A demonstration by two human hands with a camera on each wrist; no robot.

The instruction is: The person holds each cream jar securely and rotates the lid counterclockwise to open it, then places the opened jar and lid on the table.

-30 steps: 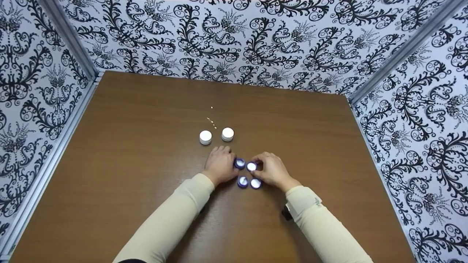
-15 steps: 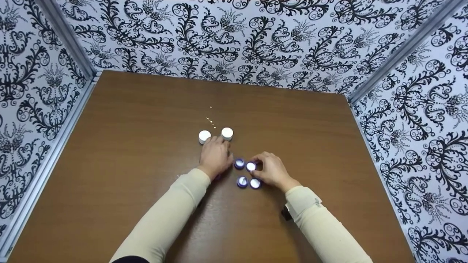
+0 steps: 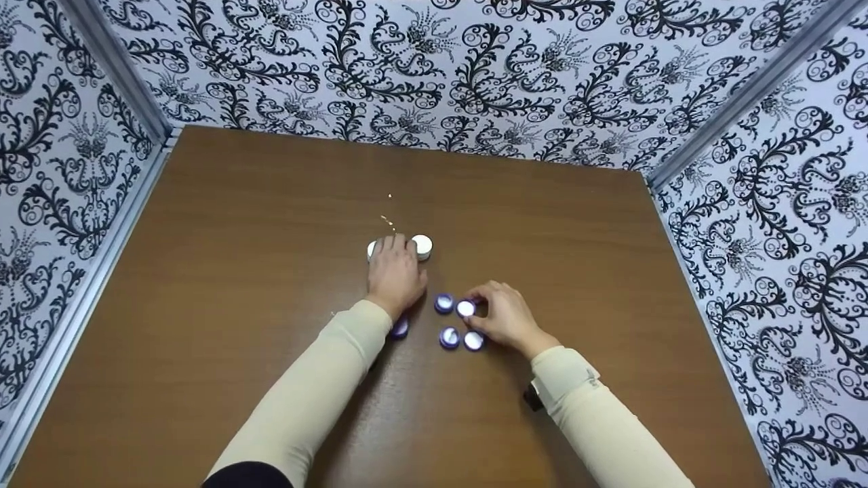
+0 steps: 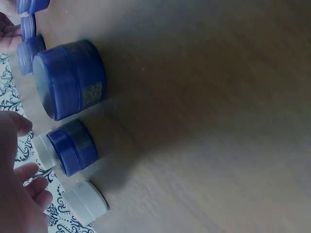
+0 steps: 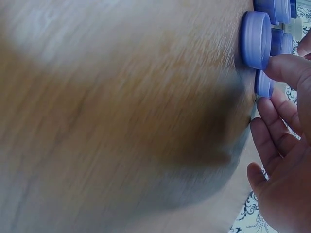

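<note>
White jar [image 3: 422,245] stands just right of L hand [image 3: 395,272], at fingertip side; R hand [image 3: 505,313] is farther.
Upright on bench [image 3: 271,203]; 2nd white jar [image 3: 371,251] is partly covered by L fingers, looking loose, w/ no grip visible. R hand pinches small purple container [image 3: 466,309]; from there, white jar lies ahead-left.

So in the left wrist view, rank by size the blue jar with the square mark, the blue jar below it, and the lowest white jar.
Marked blue jar, largest
Lower blue jar
White jar, smallest
Nearness to the camera may skew this.
</note>
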